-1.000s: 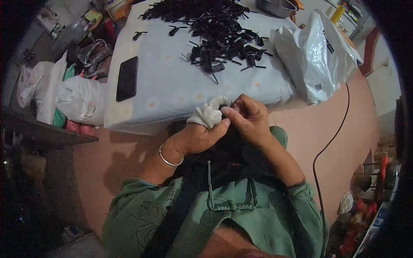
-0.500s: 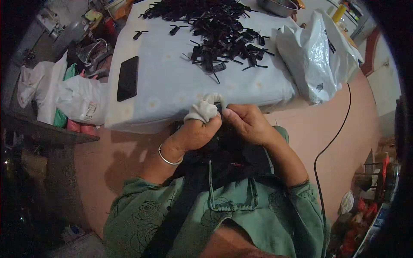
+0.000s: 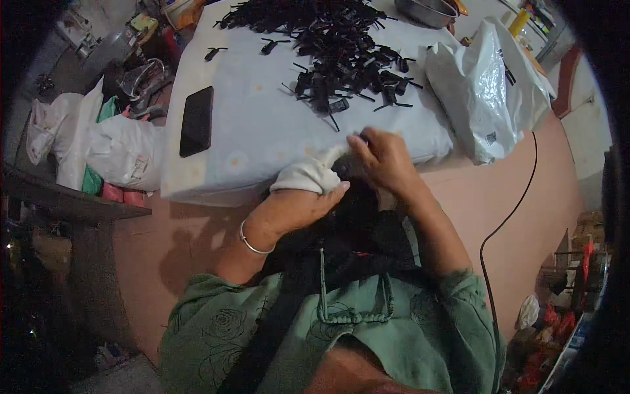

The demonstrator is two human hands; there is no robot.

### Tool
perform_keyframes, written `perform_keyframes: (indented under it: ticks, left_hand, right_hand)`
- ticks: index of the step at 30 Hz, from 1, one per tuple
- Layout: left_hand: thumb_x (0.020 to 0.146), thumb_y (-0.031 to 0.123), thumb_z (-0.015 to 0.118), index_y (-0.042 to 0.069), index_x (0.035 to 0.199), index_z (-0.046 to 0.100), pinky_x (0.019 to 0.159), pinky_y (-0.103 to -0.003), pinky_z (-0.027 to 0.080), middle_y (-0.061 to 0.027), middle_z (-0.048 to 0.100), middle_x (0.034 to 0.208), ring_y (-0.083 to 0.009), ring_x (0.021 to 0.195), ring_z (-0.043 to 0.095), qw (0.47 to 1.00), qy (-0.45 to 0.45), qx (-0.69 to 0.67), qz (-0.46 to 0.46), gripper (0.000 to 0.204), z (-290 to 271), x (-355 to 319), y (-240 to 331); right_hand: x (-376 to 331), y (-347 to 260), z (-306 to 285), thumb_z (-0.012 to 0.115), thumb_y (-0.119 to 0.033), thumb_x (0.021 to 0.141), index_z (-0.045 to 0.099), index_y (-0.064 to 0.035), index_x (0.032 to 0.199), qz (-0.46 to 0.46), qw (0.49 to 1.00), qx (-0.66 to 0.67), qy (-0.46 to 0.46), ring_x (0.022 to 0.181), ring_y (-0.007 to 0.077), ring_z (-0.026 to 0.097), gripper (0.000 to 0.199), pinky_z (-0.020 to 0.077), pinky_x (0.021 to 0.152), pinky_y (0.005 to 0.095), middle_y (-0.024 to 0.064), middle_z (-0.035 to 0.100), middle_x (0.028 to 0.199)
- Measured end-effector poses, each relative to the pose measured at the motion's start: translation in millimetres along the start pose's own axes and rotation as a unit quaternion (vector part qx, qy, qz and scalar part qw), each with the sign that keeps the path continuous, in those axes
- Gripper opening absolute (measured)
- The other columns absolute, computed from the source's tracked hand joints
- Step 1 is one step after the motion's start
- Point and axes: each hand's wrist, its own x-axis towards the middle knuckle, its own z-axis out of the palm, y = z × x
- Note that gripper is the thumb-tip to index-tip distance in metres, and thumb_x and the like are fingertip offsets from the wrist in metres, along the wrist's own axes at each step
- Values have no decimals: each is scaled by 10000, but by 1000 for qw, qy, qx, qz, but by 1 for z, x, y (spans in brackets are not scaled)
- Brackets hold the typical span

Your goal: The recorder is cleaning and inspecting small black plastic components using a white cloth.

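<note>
At the near edge of the cloth-covered table [image 3: 249, 125], my left hand [image 3: 285, 213] is closed round a bunched white cloth [image 3: 305, 177]. Its thumb lies stretched along the side, and the cloth hides most of the fingers. Just to the right, my right hand [image 3: 392, 161] has its fingers curled into a pinch beside the cloth's end. Something small and dark shows between the two hands, too blurred to name. Beyond them, a heap of small black parts with thin stems [image 3: 335, 52] covers the far middle of the table.
A black phone [image 3: 197, 121] lies on the table's left. A white plastic bag [image 3: 469, 98] stands at its right edge, and a metal bowl [image 3: 428, 12] at the far right. More filled bags [image 3: 125, 151] sit on a shelf to the left. A black cable [image 3: 505, 230] runs down at right.
My right hand has moved up and slightly right, away from my left. The cloth has spread flatter, and my left thumb has straightened.
</note>
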Motion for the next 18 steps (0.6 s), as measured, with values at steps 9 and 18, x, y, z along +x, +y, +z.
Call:
perform_keyframes:
  ticks: [9,18]
  left_hand:
    - [870,157,470,23,920,556,456,-228,431,-46,583,768,-105,572,560,866,164,-418,-221,167,6,-1,-21]
    - [838,123,528,67,947,550,561,-240,459,-2,567,774,-100,674,550,727,162,-644,-175,125,26,10,-38]
  right_hand:
    - [24,5,14,536,-129,776,541,-14,838,-50,986,-67,145,626,329,549,131,428,556,368,164,558,684]
    - [-23,-24,-3,610,-185,764,530,-6,786,-134,989,45,29,568,321,515,197,416,524,360,165,517,634]
